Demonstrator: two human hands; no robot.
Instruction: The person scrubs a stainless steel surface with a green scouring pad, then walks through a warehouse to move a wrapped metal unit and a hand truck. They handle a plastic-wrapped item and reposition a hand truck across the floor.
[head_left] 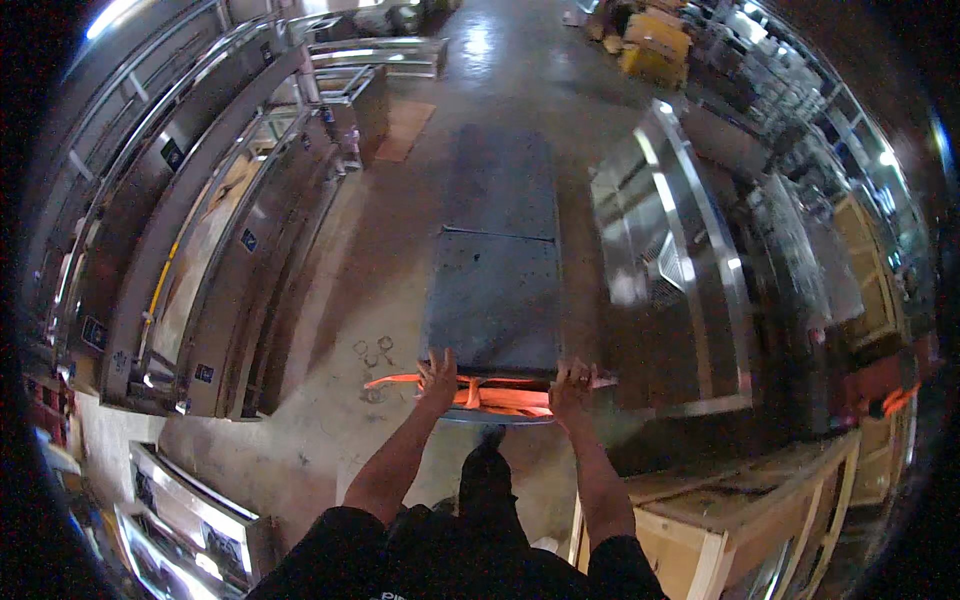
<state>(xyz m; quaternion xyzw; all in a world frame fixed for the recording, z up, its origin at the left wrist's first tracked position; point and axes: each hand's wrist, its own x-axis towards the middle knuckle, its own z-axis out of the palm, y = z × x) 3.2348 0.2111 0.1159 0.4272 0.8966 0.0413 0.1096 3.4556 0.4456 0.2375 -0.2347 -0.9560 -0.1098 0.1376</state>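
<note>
"What are you touching?"

"My left hand (pixel 437 380) and right hand (pixel 572 388) are at the two near corners of a long blue-grey platform (pixel 495 300), fingers over its end. Whether either one grips, I can't tell."

"And between them?"

"A bundled orange strap (pixel 510 400); one end pokes out left past my left hand. The platform stretches straight ahead of me."

"Around that?"

"A shiny metal panel (pixel 680 290) to the right, a wooden crate (pixel 665 550) nearer me on that side, long metal-edged units (pixel 255 320) to the left."
</note>
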